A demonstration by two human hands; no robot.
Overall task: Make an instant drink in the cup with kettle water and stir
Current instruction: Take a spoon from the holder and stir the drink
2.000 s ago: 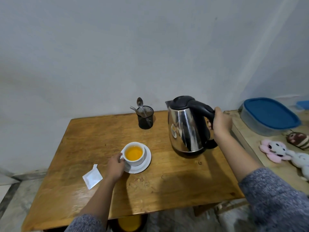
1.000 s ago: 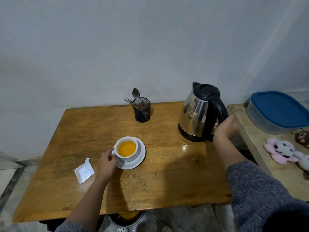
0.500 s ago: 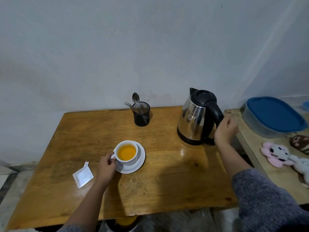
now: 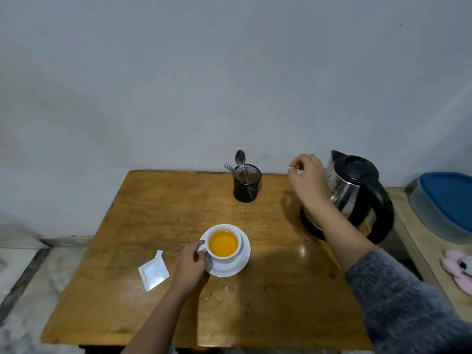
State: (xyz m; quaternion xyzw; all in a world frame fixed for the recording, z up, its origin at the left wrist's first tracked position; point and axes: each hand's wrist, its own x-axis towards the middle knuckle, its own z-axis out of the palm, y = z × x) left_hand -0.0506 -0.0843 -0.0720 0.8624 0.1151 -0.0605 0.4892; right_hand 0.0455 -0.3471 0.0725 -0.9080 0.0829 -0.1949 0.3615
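A white cup (image 4: 224, 245) full of orange drink stands on a white saucer (image 4: 238, 264) near the middle of the wooden table (image 4: 143, 290). My left hand (image 4: 190, 267) grips the cup's handle. A steel kettle with black lid and handle (image 4: 357, 192) stands at the table's back right. My right hand (image 4: 307, 180) hovers empty in front of the kettle, fingers loosely curled, between it and a black mesh holder (image 4: 247, 185). A spoon (image 4: 241, 164) and a fork stick out of that holder.
An opened white sachet (image 4: 153, 271) lies left of the saucer. On a lower side table to the right sit a blue-lidded container (image 4: 444, 203) and a pink soft toy (image 4: 459, 269). A plain wall runs right behind the table.
My right hand set the kettle down at the back right, let go of its handle and moved left toward the holder. My left hand stayed on the cup's handle.
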